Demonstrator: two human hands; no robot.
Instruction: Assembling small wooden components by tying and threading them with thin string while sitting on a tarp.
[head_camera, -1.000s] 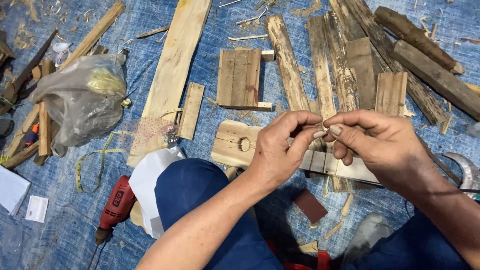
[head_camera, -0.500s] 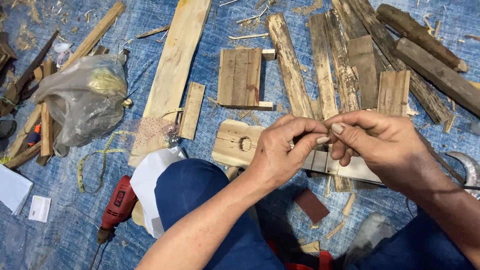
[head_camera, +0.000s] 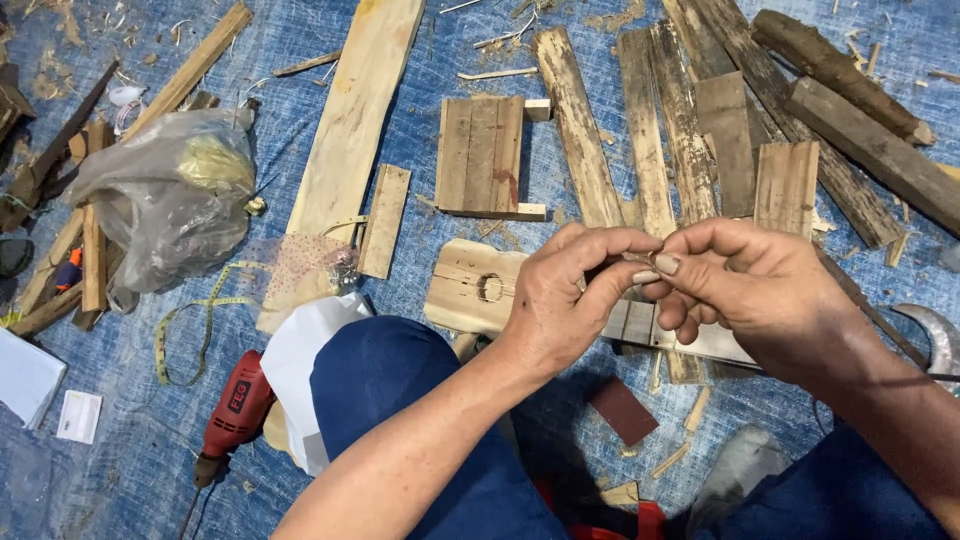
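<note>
In the head view, a small thin piece (head_camera: 634, 262), too much covered to be identified, is pinched between the fingertips of the left hand (head_camera: 565, 300) and the right hand (head_camera: 750, 290), which are pressed together at the centre. Directly below the hands, a pale wooden board with a hole (head_camera: 470, 288) is partly hidden. At 7 o'clock a red drill (head_camera: 232, 412) is seen on the blue tarp (head_camera: 120, 480). At 3 o'clock a curved metal blade (head_camera: 930, 335) is cut off by the edge.
</note>
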